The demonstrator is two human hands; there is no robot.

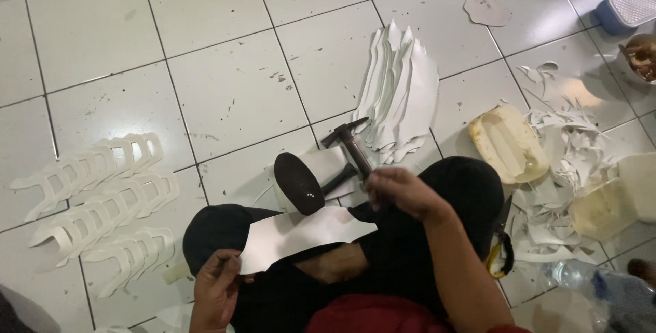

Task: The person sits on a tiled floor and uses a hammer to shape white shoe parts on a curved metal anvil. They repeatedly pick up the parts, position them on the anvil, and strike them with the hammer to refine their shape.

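Gripping two things at once: the right hand [403, 193] is clenching a hammer [354, 143] by its handle, head pointing away up the floor, while the left hand [217, 290] is pinching the near end of a white cut sheet piece [301, 232] that is lying across the person's dark-trousered lap.

Taking it from the biggest down. White tiled floor [225, 87] is running everywhere, scuffed and flecked. Rows of white cut-out strap pieces [102, 196] are lying overlapped to the left, well apart from the hands. A fanned stack of long white pointed pieces [403, 100] is sitting just beyond the hammer head. Off right, a heap of white offcuts [574, 148] is spreading around a yellowish tub [509, 143]. A dark oval sole-shaped block [299, 182] is standing just ahead of the lap, beside the hammer handle. Scissors with yellow handles [502, 251] are lying by the right forearm.

My read for doing this well: keeping the sheet flat and steady with the left thumb, fingers clear of the block, and holding the hammer short for light, controlled taps.
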